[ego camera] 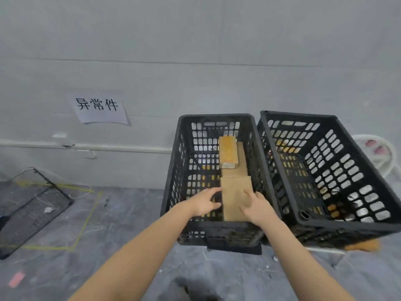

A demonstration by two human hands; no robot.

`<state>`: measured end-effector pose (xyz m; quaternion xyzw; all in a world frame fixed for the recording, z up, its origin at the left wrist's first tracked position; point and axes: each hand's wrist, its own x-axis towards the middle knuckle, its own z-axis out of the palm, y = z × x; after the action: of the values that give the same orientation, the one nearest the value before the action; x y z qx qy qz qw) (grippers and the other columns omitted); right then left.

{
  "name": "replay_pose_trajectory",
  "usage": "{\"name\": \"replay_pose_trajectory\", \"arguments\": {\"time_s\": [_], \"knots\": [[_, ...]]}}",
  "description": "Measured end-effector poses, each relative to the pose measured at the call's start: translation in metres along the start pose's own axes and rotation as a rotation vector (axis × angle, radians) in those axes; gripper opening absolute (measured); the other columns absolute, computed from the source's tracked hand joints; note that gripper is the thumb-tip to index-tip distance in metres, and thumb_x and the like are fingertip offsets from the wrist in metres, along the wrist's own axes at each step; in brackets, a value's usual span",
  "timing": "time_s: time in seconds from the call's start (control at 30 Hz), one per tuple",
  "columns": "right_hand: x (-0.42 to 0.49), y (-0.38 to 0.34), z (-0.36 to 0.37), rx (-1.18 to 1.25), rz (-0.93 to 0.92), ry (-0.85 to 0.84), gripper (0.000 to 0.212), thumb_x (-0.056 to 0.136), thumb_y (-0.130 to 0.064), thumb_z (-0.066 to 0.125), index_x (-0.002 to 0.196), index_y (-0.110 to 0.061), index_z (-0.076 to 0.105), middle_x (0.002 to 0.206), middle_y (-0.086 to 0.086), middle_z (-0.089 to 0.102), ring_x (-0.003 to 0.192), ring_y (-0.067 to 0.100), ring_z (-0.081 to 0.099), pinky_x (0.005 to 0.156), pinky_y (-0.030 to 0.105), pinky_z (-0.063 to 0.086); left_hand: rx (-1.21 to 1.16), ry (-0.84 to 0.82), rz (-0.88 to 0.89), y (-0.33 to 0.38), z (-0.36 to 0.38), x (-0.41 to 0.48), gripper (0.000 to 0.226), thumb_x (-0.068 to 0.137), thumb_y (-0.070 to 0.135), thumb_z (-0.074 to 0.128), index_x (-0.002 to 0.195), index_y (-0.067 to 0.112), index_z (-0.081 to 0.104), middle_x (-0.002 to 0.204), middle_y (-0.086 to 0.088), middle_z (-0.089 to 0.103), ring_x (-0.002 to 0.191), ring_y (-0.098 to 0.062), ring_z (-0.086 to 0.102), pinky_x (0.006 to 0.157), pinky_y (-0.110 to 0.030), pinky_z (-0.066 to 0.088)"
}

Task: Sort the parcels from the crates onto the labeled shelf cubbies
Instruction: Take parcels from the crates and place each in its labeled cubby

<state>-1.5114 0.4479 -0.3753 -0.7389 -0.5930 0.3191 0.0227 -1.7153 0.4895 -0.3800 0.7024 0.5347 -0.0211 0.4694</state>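
Both bare hands are inside the left crate (173,170), one either side of the near cardboard parcel (235,192).

- **Left grip** (206,202): released, fingers spread and pointing right, fingertips at the parcel's left edge. Contact is likely but cannot be confirmed.
- **Right grip** (258,207): released, fingers splayed over the parcel's right side and top. Not clamped on anything.
- **Key relation:** the parcel lies between the two grips and slightly ahead of the palms. Its long axis runs straight away from the person, front to back of the crate, so the grips face its two long sides. Both are about equally near; the right overlaps it a bit more.
- **Judgement:** the next move looks like a two-sided squeeze across the short width, then a lift straight up to clear the crate wall.
- **Other parcels:** behind it in the same crate, a taped yellow parcel (227,153) lies on top of a flat cardboard parcel (243,161), on the same front-to-back axis. Its near end is just beyond the target's far end, so a lift tilted forward could catch it.
- **Right crate** (325,222): tilted, touching or just beside the left one. What it holds cannot be made out through the lattice.
- **Surroundings:** paper sign (98,108) on the wall at left, wire basket (28,205) on the floor far left.
- **Shelf cubbies:** not in view.
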Motion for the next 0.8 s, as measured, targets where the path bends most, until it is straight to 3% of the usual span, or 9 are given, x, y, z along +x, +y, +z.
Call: {"name": "replay_pose_trajectory", "arguments": {"time_s": [0.1,0.37,0.47,0.53,0.57,0.63,0.67,0.73,0.8], "knots": [[0.006,-0.003,-0.002,0.017,0.084,-0.029,0.069,0.097,-0.039,0.052,0.155,-0.034,0.016,0.160,0.015,0.017,0.144,0.032,0.027,0.112,0.037,0.030,-0.022,-0.069,0.037,-0.005,0.003,0.011,0.069,0.101,0.036,0.052,0.158,0.030,0.014,0.163,-0.005,0.017,0.145,-0.026,0.029,0.117,-0.039,0.029],[0.018,-0.007,-0.003,0.032,0.202,-0.160,0.063,0.100,-0.030,0.049,0.154,-0.031,0.017,0.145,0.013,0.045,0.131,0.029,0.046,0.103,0.032,0.039,-0.048,-0.195,0.063,-0.025,0.013,0.041,0.076,0.100,0.033,0.054,0.158,0.034,0.005,0.166,0.001,0.000,0.152,-0.021,0.006,0.123,-0.039,0.012],[0.020,-0.007,-0.005,0.048,0.220,-0.170,0.063,0.099,-0.019,0.047,0.153,-0.035,0.020,0.144,0.011,0.046,0.127,0.027,0.049,0.097,0.030,0.042,-0.093,-0.215,0.069,-0.028,0.020,0.049,0.079,0.099,0.031,0.056,0.157,0.038,0.003,0.166,0.000,-0.003,0.149,-0.021,0.016,0.111,-0.029,0.029],[0.020,-0.006,-0.004,0.059,0.219,-0.151,0.065,0.097,-0.013,0.046,0.152,-0.036,0.022,0.143,0.010,0.047,0.123,0.026,0.052,0.092,0.027,0.044,-0.132,-0.195,0.073,-0.032,0.024,0.057,0.080,0.098,0.031,0.058,0.156,0.042,0.004,0.166,-0.001,0.005,0.131,-0.018,0.041,0.090,-0.018,0.037],[0.020,-0.006,-0.003,0.059,0.215,-0.143,0.066,0.096,-0.011,0.047,0.152,-0.037,0.023,0.143,0.010,0.047,0.122,0.025,0.053,0.091,0.027,0.045,-0.174,-0.181,0.068,-0.034,0.026,0.060,0.079,0.098,0.032,0.058,0.154,0.046,0.005,0.165,-0.004,0.012,0.111,-0.011,0.050,0.082,-0.017,0.038],[0.020,-0.005,-0.002,0.060,0.205,-0.123,0.068,0.095,-0.011,0.050,0.152,-0.037,0.023,0.145,0.009,0.045,0.124,0.026,0.051,0.094,0.028,0.045,-0.266,-0.134,0.064,-0.033,0.026,0.063,0.077,0.097,0.031,0.060,0.150,0.053,0.009,0.159,-0.009,0.028,0.083,0.000,0.045,0.078,-0.021,0.040],[0.020,-0.006,-0.002,0.062,0.196,-0.116,0.069,0.095,-0.012,0.052,0.152,-0.037,0.022,0.146,0.009,0.043,0.126,0.026,0.050,0.098,0.030,0.044,-0.303,-0.105,0.066,-0.033,0.025,0.062,0.076,0.096,0.029,0.060,0.149,0.055,0.011,0.156,-0.009,0.031,0.085,-0.001,0.047,0.084,-0.026,0.043],[0.022,-0.004,-0.001,0.078,0.178,-0.116,0.071,0.095,-0.016,0.056,0.153,-0.038,0.020,0.148,0.009,0.040,0.129,0.027,0.046,0.103,0.032,0.042,-0.346,-0.069,0.072,-0.032,0.023,0.062,0.076,0.096,0.023,0.061,0.148,0.054,0.016,0.156,-0.006,0.032,0.114,-0.015,0.050,0.105,-0.035,0.039],[0.024,-0.002,0.000,0.099,0.169,-0.127,0.074,0.094,-0.017,0.058,0.153,-0.040,0.017,0.149,0.009,0.040,0.132,0.028,0.043,0.106,0.034,0.040,-0.375,-0.090,0.071,-0.033,0.023,0.065,0.075,0.095,0.019,0.061,0.145,0.056,0.021,0.157,-0.003,0.032,0.134,-0.018,0.037,0.116,-0.039,0.031]]}}
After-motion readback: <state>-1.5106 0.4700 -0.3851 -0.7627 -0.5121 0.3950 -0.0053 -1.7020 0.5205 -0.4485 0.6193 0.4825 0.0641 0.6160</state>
